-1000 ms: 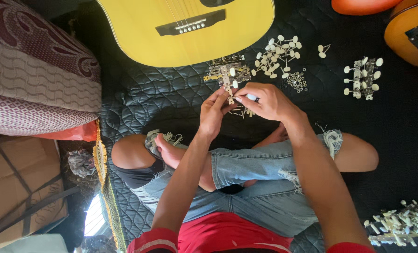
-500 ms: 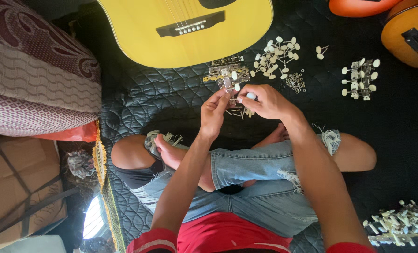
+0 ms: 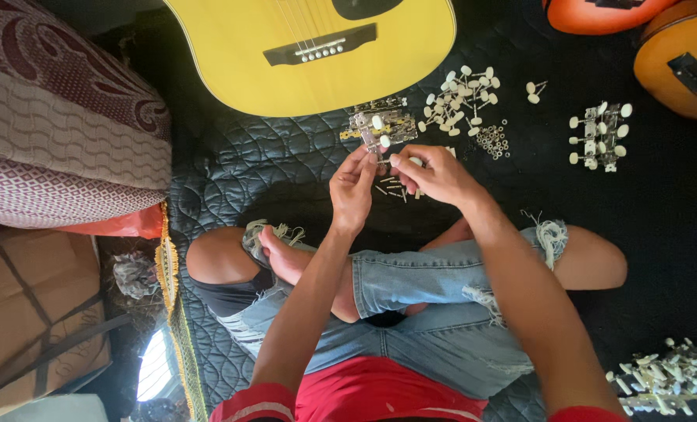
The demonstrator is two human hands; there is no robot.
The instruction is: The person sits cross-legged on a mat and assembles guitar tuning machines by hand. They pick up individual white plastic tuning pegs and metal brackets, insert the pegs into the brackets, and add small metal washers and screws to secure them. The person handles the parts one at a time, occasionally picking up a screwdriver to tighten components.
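**Cream-knobbed tuning peg pinched between two hands, centre of frame**

Cream-knobbed tuning peg (image 3: pixel 396 161) pinched at upper centre: right hand (image 3: pixel 434 173) curled on its knob end, left hand (image 3: pixel 352 187) fingertips pressed on its shaft. Raised slightly higher than half a second ago, hands closer together; fitting apparently under way. Directly above, metal tuner plates (image 3: pixel 380 125); loose screws (image 3: pixel 391 187) below. Farther out: four peg clusters, namely loose pegs (image 3: pixel 458 98), assembled set (image 3: pixel 598 137), lone pair (image 3: pixel 533 91), lower-right pile (image 3: pixel 665 379). Three guitars: yellow guitar (image 3: pixel 286 55), two orange at upper right.
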